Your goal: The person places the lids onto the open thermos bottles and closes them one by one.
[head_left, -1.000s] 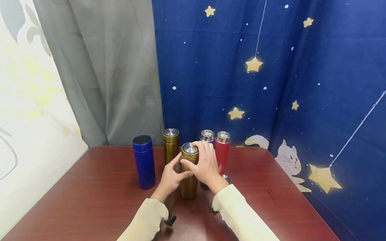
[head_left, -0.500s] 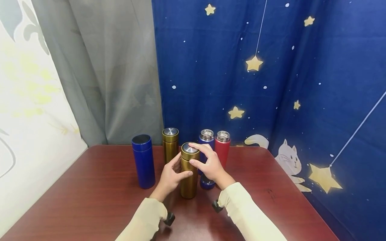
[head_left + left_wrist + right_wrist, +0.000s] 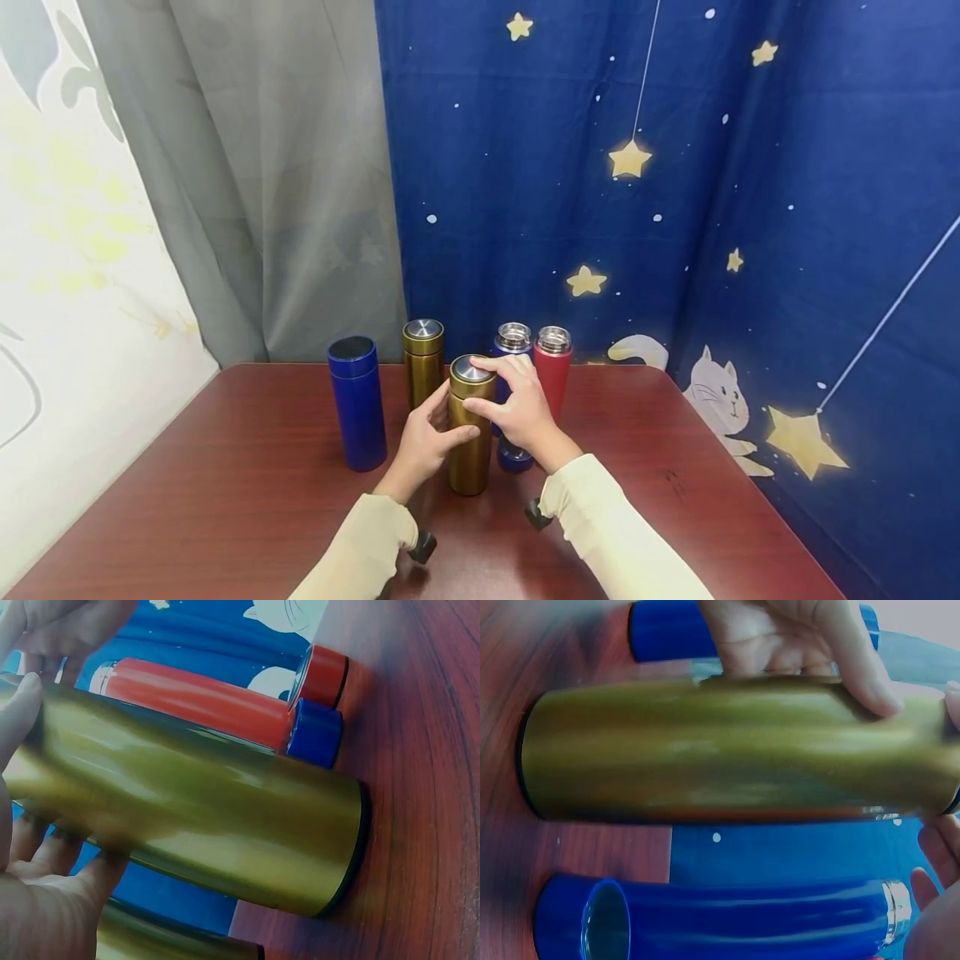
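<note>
A gold thermos [image 3: 468,458] stands upright on the table before me. My left hand [image 3: 420,443] grips its body from the left, thumb across the front. My right hand [image 3: 527,410] holds its lid [image 3: 471,371] from the right, fingers over the silver top and thumb at the near side. The lid sits on the bottle. In the left wrist view the gold body [image 3: 202,802] fills the middle. The right wrist view shows the left hand [image 3: 780,634] along the body, while the right fingers [image 3: 939,844] show only partly at the edge.
Behind stand a second gold thermos [image 3: 425,375], a lidless blue thermos [image 3: 513,342] and a lidless red thermos [image 3: 552,379]. A capped blue thermos [image 3: 358,417] stands left. A blue lid [image 3: 316,733] and a red lid [image 3: 326,677] rest on the reddish-brown table [image 3: 225,500].
Since a second ago my right hand has shifted its hold on the lid, its wrist turning out to the right, which uncovers the blue lid behind. My left hand has stayed in place.
</note>
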`<state>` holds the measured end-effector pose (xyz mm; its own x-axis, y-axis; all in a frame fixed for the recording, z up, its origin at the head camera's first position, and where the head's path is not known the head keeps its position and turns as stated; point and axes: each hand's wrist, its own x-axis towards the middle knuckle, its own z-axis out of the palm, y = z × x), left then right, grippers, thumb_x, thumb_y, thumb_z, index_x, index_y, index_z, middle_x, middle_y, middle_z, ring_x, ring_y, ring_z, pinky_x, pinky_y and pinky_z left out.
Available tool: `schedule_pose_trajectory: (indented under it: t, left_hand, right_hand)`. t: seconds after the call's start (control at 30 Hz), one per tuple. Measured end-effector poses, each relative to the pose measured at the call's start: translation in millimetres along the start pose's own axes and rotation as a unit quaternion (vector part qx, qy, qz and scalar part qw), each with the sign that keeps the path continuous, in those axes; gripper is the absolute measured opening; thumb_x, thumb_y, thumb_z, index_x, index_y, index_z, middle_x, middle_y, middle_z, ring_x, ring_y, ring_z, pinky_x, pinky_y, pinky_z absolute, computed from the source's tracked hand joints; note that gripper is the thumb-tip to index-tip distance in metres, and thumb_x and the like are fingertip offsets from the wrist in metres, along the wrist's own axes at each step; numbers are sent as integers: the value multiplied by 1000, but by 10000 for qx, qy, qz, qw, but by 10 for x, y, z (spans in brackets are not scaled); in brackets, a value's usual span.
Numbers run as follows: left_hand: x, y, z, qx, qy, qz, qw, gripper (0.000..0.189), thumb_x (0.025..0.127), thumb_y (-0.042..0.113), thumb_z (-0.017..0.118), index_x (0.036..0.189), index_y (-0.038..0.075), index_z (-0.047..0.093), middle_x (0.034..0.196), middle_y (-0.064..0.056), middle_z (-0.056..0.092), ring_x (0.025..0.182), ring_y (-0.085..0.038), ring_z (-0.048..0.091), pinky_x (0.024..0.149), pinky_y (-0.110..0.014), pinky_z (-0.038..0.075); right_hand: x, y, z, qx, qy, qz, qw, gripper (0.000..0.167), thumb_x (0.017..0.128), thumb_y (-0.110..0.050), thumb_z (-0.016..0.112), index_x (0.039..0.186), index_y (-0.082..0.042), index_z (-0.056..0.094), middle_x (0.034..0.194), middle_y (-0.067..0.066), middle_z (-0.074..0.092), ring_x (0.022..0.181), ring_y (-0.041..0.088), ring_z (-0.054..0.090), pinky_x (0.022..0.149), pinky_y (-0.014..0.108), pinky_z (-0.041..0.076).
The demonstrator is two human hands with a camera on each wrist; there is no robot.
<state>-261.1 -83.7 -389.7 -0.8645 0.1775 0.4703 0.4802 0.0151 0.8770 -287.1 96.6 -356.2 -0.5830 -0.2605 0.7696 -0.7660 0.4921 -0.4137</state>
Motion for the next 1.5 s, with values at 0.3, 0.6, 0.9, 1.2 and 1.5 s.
schedule_pose_trajectory:
  t: [0.3, 0.6, 0.9, 1.2, 1.5]
  left_hand:
    - [-20, -3, 42, 188, 152, 124, 9996, 83, 79, 5, 81, 148, 0, 36, 143, -19, 46, 127, -31, 49, 103, -43, 40]
    - [-42, -27, 44, 142, 189, 211, 9995, 83, 77, 3, 81, 147, -2, 37, 142, -20, 47, 125, -31, 51, 101, -44, 42]
    - [-20, -56, 2, -15, -161, 148, 9998, 84, 79, 3, 80, 149, -1, 33, 143, -19, 46, 129, -32, 48, 103, -46, 40]
    - [29, -351, -73, -60, -350, 126, 9993, 83, 81, 5, 78, 152, 13, 35, 143, -12, 49, 124, -30, 54, 98, -42, 46]
    - [-16, -19, -38, -30, -246, 151, 9996, 82, 80, -2, 76, 150, 0, 33, 146, -18, 42, 130, -34, 46, 104, -50, 38]
  right_hand:
    - [-15, -64, 111, -634, 747, -219, 9950, 55, 68, -41, 86, 115, -17, 69, 98, 1, 62, 94, 22, 47, 80, 39, 38]
    - [-53, -96, 184, -1325, 1204, -502, 9826, 59, 67, -49, 84, 113, -16, 70, 91, 2, 60, 89, 25, 49, 76, 40, 37]
    - [-44, -87, 121, -140, 21, 235, 9996, 60, 75, -38, 81, 123, -15, 54, 121, 5, 55, 110, 22, 44, 90, 41, 42]
    - [-13, -35, -27, 1155, -1170, 552, 9848, 58, 86, -21, 72, 141, -22, 51, 141, -1, 51, 128, 20, 43, 104, 49, 38]
    - [1, -56, 23, 364, -356, 215, 9985, 55, 79, -33, 80, 131, -24, 63, 130, -8, 61, 113, 15, 49, 94, 42, 45]
